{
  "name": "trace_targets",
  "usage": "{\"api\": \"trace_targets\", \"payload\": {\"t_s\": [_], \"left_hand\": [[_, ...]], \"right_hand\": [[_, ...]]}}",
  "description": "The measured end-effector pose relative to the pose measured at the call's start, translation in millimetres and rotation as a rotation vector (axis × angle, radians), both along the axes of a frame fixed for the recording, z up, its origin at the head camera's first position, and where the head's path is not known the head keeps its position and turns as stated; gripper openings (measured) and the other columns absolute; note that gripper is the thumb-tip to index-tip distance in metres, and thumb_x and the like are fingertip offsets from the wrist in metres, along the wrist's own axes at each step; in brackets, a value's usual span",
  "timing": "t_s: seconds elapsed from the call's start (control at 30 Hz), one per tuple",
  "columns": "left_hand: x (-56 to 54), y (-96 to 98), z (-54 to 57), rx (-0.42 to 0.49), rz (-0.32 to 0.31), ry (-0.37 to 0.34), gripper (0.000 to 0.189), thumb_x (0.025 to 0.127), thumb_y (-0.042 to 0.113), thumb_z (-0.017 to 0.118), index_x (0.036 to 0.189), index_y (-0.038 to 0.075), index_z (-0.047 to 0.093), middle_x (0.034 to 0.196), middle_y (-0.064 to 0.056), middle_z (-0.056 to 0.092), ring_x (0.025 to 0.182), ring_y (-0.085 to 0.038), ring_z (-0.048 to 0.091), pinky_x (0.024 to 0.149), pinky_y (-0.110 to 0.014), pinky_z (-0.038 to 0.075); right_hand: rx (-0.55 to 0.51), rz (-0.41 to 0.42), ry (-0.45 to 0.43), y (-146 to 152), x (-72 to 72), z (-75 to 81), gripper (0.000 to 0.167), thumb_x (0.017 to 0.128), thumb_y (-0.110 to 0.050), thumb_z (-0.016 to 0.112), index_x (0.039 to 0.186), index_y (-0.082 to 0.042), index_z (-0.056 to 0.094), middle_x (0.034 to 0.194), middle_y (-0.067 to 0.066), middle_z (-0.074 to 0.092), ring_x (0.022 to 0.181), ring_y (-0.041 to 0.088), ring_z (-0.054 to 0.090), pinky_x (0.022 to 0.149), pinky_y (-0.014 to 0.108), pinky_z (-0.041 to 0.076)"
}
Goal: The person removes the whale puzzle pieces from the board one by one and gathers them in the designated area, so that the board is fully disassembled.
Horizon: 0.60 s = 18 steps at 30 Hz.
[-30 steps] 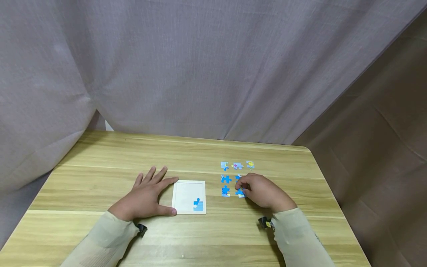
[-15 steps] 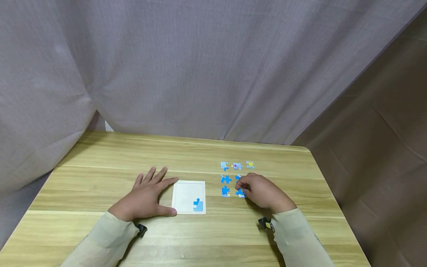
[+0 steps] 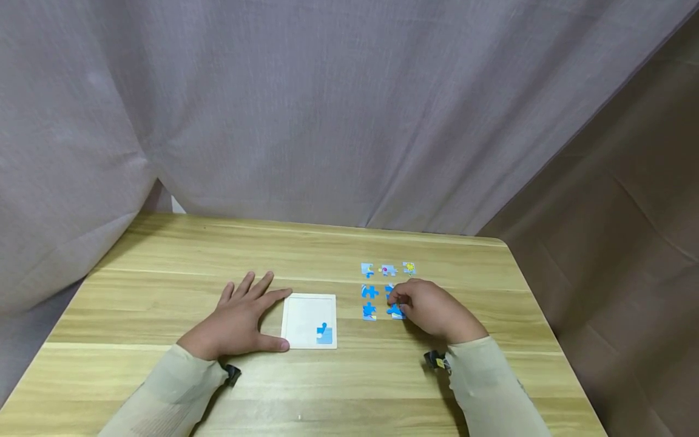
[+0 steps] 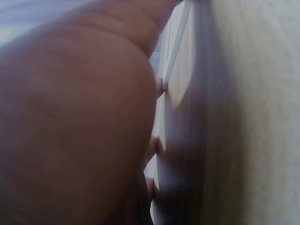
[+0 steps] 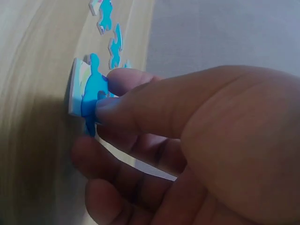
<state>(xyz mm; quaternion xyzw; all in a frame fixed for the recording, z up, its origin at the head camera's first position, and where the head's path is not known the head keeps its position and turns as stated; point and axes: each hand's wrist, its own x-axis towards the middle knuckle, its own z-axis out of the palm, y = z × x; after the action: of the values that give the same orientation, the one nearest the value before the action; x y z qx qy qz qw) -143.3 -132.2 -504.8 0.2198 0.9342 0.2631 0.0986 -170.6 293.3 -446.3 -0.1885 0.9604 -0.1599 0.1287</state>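
Observation:
In the head view, a pale square puzzle tray (image 3: 302, 315) lies on the table with a blue puzzle piece (image 3: 326, 335) in its lower right corner. My left hand (image 3: 235, 328) rests with fingers spread, its thumb and index finger against the tray's left side. To the right of the tray, my right hand (image 3: 434, 311) pinches a blue puzzle piece (image 5: 89, 91) between thumb and fingers, low over the table. Behind those fingers another blue piece (image 3: 389, 289) is partly hidden.
Left of the right hand lie two blue pieces (image 3: 369, 292). A row of three lighter pieces (image 3: 388, 270) lies farther back, one with a yellow sun. The wooden table (image 3: 327, 388) ends at a grey curtain (image 3: 306, 121), and a brown curtain (image 3: 628, 255) hangs at right.
The right hand and the blue piece at its fingertips have shifted slightly to the right, apart from the neighbouring pieces. The left hand and tray stay as they were.

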Motion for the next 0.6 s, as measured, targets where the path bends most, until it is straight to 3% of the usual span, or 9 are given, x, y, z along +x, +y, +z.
{"api": "trace_targets", "payload": {"t_s": [0.37, 0.6], "left_hand": [[-0.6, -0.3, 0.1, -0.009, 0.005, -0.013, 0.108, 0.081, 0.077, 0.089, 0.172, 0.037, 0.048, 0.189, -0.015, 0.020, 0.174, -0.055, 0.006, 0.130, -0.086, 0.006], [0.2, -0.3, 0.8, 0.000, 0.001, -0.026, 0.107, 0.082, 0.077, 0.089, 0.172, 0.036, 0.047, 0.189, -0.016, 0.019, 0.174, -0.056, 0.005, 0.130, -0.086, 0.005]], "right_hand": [[0.008, -0.004, -0.026, 0.3, -0.2, -0.3, 0.029, 0.109, 0.001, 0.067, 0.115, -0.022, 0.083, 0.110, -0.006, 0.074, 0.098, 0.011, 0.062, 0.092, 0.039, 0.057], [0.011, 0.028, 0.045, -7.7, 2.7, 14.2, 0.023, 0.106, -0.001, 0.073, 0.119, -0.018, 0.081, 0.105, -0.005, 0.072, 0.097, 0.012, 0.062, 0.092, 0.040, 0.057]]}}
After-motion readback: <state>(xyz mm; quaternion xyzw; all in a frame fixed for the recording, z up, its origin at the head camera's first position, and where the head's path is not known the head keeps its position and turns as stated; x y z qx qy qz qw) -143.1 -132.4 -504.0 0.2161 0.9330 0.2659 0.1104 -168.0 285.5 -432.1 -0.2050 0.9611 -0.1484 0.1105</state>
